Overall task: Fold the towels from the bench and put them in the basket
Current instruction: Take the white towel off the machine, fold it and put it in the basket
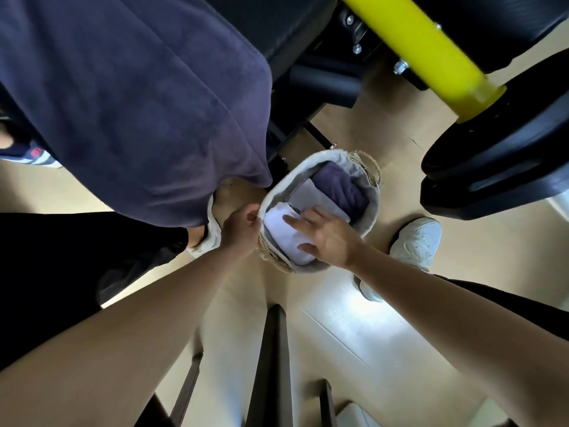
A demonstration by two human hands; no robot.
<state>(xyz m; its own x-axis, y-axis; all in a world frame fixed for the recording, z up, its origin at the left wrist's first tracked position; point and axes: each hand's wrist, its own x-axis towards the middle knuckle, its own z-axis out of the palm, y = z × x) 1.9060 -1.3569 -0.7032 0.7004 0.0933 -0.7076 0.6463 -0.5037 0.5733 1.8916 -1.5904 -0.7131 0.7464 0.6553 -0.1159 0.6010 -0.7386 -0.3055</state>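
A large dark blue cloth [138, 103] hangs across the upper left, its lower edge ending just above the left hand [241, 229]. That hand sits at the near-left rim of the basket [320, 155], fingers curled and thumb against the fabric lining, holding the edge. The basket stands on the pale floor [354, 328], round, with a woven outside and a rope handle at its far side.

Inside it, three folded towels lie side by side. Nearest is a white towel [283, 241], next a pale lilac towel [311, 192], and farthest a dark purple towel [338, 186] against the far wall.

The right hand [329, 238] reaches in from the right and lies flat on the white towel, its fingers [295, 221] straight and spread. The fingertips rest on the top of the fold and the thumb on its near edge, so the towel sits under the palm, not gripped.

Further right a white shoe [418, 238] stands beside the basket, with black weight plates [498, 167] and a yellow bar [425, 53] above it.
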